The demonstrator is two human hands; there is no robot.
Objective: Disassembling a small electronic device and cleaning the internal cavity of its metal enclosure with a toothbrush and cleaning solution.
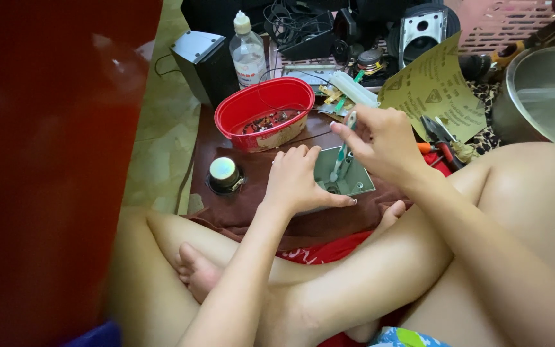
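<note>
The left hand (297, 180) lies flat on a grey panel (348, 175), fingers apart, pressing it onto the brown cloth (239, 205) on the floor. The right hand (387, 144) has its grip clamped on a screwdriver (343, 151), held upright with its tip on the panel. A red tub (264, 112) of small parts sits just behind, a bottle (248, 51) beyond it, and a round speaker (224, 173) to the left.

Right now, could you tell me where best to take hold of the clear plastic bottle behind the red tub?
Probably grip the clear bottle around its straight body below the white cap, coming from the front-left. It stands upright; a grey speaker box crowds its left, the red tub sits in front.
</note>
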